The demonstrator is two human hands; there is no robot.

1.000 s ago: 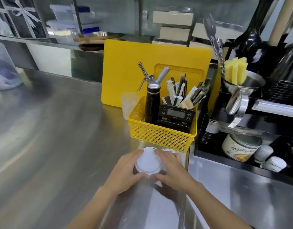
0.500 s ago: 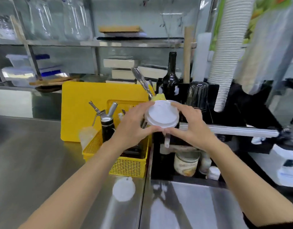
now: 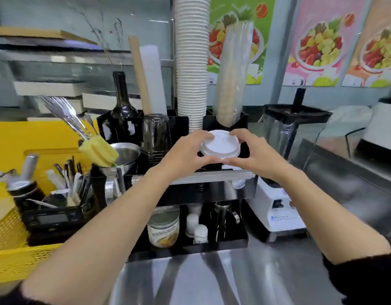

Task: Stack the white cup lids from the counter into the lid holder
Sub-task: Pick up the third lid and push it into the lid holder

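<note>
A small stack of white cup lids [image 3: 220,144] is held between both hands at the middle of the view. My left hand [image 3: 185,151] grips its left rim and my right hand [image 3: 254,154] grips its right rim. The lids hover just above a compartment of the black lid holder [image 3: 244,122], in front of the tall white cup stack [image 3: 191,62] and the clear cup stack [image 3: 233,71]. The compartment's inside is hidden by the lids and my hands.
A yellow basket [image 3: 16,258] with tools and a scale stands at the left. Beside the holder are a dark bottle [image 3: 122,104], a steel funnel with a yellow sponge [image 3: 97,150], and stacked dark glasses [image 3: 156,135]. A blender [image 3: 278,194] stands right. Jars sit on the lower shelf.
Both hands have carried the lid stack up from the counter and rightward to the black holder. The view has swung right and up; the lid left on the counter is out of view.
</note>
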